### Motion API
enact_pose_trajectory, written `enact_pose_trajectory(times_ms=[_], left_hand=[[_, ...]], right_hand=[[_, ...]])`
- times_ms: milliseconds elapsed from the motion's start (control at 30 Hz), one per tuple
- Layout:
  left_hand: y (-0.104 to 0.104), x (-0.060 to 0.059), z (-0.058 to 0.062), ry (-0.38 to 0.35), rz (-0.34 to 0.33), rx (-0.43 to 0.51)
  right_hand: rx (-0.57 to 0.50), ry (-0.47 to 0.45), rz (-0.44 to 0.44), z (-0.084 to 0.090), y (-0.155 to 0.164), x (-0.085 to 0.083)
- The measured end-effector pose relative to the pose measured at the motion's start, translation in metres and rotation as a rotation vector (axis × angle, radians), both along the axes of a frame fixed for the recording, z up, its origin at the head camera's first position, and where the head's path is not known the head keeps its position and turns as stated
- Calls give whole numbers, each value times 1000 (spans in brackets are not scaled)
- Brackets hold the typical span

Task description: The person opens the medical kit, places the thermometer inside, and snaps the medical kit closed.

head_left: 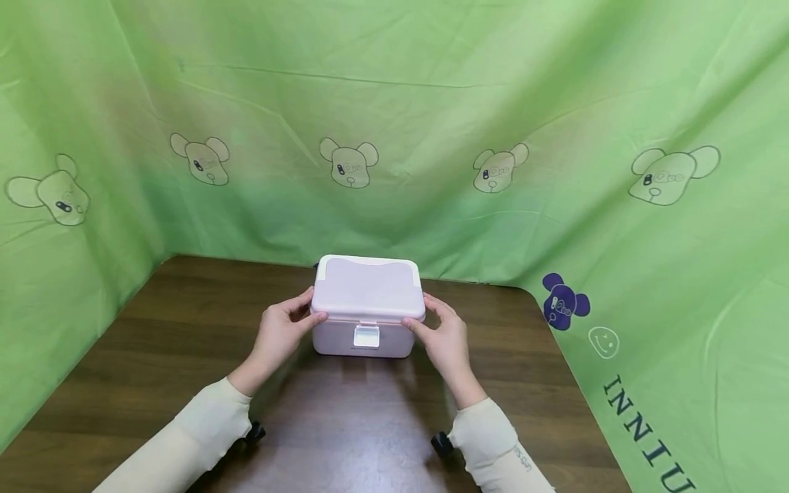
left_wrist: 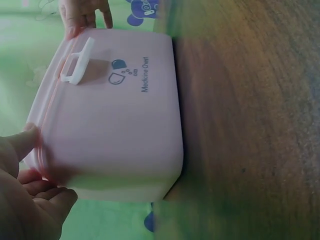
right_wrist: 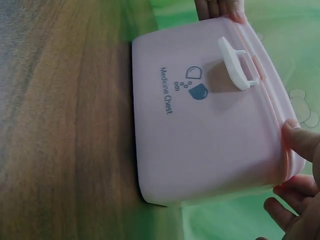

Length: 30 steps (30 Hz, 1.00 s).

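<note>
A pale pink medicine chest [head_left: 333, 339] stands on the table, its lid [head_left: 368, 286] resting down on the body. Its white front latch [right_wrist: 235, 62] is swung outward from the front wall, which carries a pill print and the words "Medicine Chest" in both wrist views. At the lid's left front corner, my left hand [head_left: 279, 337] grips the rim, thumb in front and fingers along the side. The opposite corner is held the same way by my right hand [head_left: 445, 340]. Inside the chest, everything is hidden.
The brown wooden table [head_left: 203, 322] extends on both sides of the chest and in front of it. Close behind the chest hangs a green curtain [head_left: 394, 219] printed with bear heads, which also encloses the left and right sides.
</note>
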<state>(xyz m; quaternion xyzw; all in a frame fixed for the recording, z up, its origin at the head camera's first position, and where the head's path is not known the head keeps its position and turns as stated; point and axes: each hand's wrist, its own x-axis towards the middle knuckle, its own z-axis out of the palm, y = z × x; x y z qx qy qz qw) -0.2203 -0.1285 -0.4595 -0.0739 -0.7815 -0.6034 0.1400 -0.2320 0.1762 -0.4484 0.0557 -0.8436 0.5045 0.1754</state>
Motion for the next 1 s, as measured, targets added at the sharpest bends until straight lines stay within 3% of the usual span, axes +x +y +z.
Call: enact_pose_trajectory(times_ms=[233, 467, 633, 867, 1000], left_hand=[[7, 1, -6, -16, -7, 40], [4, -3, -15, -91, -23, -52], [6, -5, -21, -84, -34, -116], [7, -6, -26, -67, -24, -101], [6, -5, -26, -67, -18, -109]], right_hand=[[2, 20, -28, -4, 2, 3], [2, 43, -111, -13, 3, 9], [16, 58, -174, -17, -1, 18], [-61, 99, -292, -25, -23, 37], [-115, 149, -298, -34, -49, 52]])
